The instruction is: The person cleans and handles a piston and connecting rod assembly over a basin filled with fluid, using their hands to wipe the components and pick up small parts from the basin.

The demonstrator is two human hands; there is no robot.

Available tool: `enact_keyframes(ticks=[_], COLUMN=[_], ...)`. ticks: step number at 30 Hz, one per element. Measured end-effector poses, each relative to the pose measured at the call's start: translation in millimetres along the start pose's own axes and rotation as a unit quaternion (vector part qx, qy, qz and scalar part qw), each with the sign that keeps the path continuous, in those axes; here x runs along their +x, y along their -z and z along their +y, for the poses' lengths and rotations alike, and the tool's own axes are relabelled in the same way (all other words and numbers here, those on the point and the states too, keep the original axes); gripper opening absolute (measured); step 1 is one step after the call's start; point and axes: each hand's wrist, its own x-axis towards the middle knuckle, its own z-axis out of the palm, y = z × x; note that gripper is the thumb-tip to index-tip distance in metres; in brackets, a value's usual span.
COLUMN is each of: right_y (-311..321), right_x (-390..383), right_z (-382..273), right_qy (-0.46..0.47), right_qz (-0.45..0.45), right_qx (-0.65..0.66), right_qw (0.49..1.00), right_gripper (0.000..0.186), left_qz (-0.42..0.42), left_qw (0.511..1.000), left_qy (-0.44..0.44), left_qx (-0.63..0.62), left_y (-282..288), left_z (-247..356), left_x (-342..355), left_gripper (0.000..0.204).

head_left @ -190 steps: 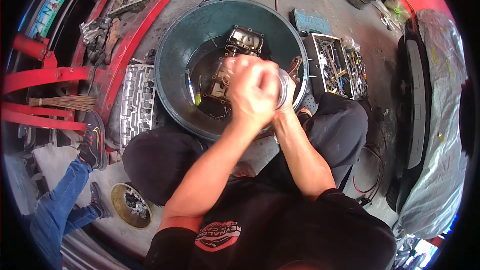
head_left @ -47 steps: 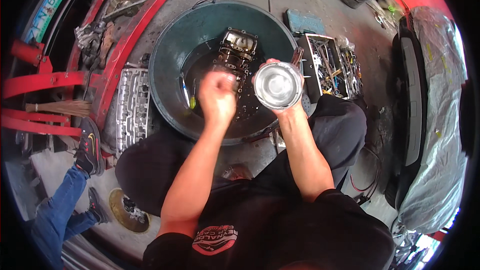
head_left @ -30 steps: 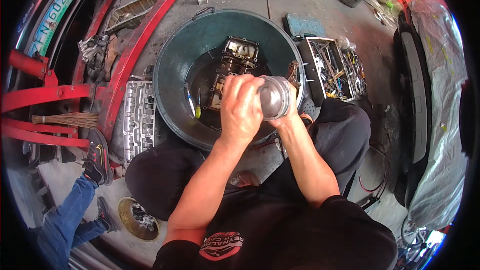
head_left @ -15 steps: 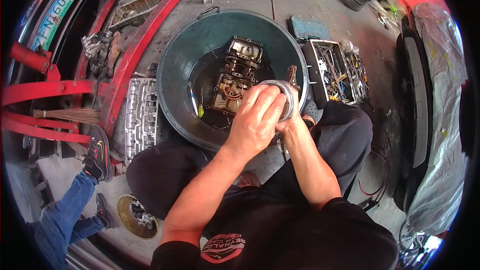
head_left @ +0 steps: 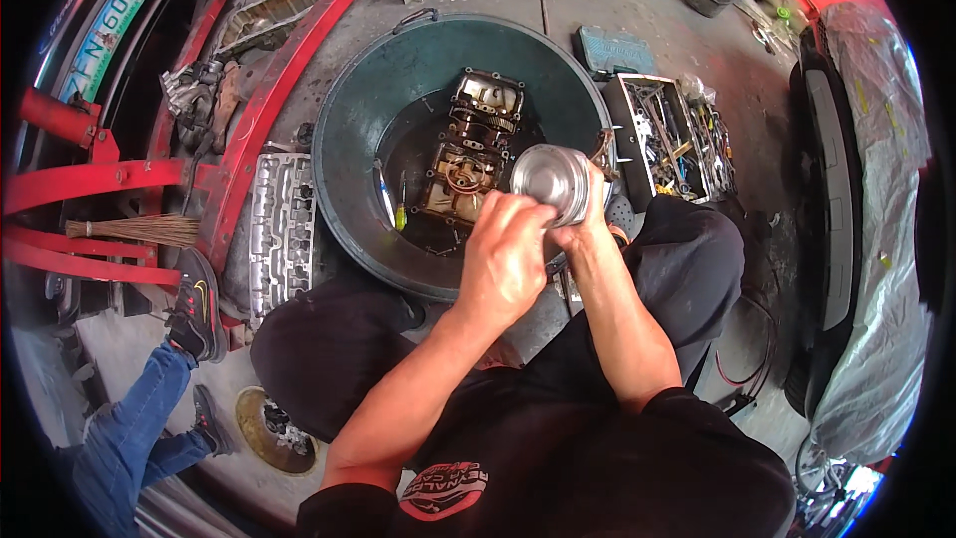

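My right hand (head_left: 587, 219) grips a round silver metal piston (head_left: 548, 180) from its right side, over the right part of a dark plastic tub (head_left: 351, 137). Curled fingers of my left hand (head_left: 506, 251) press on the piston's lower-left rim. Below them in the tub lie an oily, ornate metal engine housing (head_left: 491, 92), a red ring on its lower section, a yellow-green screwdriver (head_left: 400, 216) and a pale tool (head_left: 386, 197). Dark liquid covers part of the tub's bottom.
Left stand a cylinder head (head_left: 282, 229), red steel frame (head_left: 124, 176), straw brush (head_left: 129, 229) and another person's legs (head_left: 139, 403) near a bowl (head_left: 254, 443). Right are a tool tray (head_left: 622, 100), teal case (head_left: 607, 45) and plastic-covered car part (head_left: 876, 229). My knees flank the tub's near side.
My left hand has slid down from over the piston to its lower-left rim, uncovering the round top. The piston has tilted to face more upward and shifted slightly up and left.
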Motion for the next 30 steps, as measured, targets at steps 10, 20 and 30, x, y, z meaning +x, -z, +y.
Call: enact_keyframes(ticks=[10,20,30], right_y=[4,2,11], right_x=[13,9,11], right_z=[9,12,12], right_qy=[-0.027,-0.012,0.029], right_qz=[-0.037,-0.044,-0.064], right_qx=[0.036,0.05,0.022], right_qw=[0.998,0.998,0.997], right_gripper=[0.033,0.033,0.034], left_qz=[-0.025,0.141,0.11], left_qw=[0.964,0.949,0.99], left_qy=[0.028,0.23,0.083], left_qx=[0.262,-0.166,0.014], left_y=[5,20,-7], left_z=[-31,-56,-29], left_x=[10,10,0], left_gripper=[0.024,0.019,0.012])
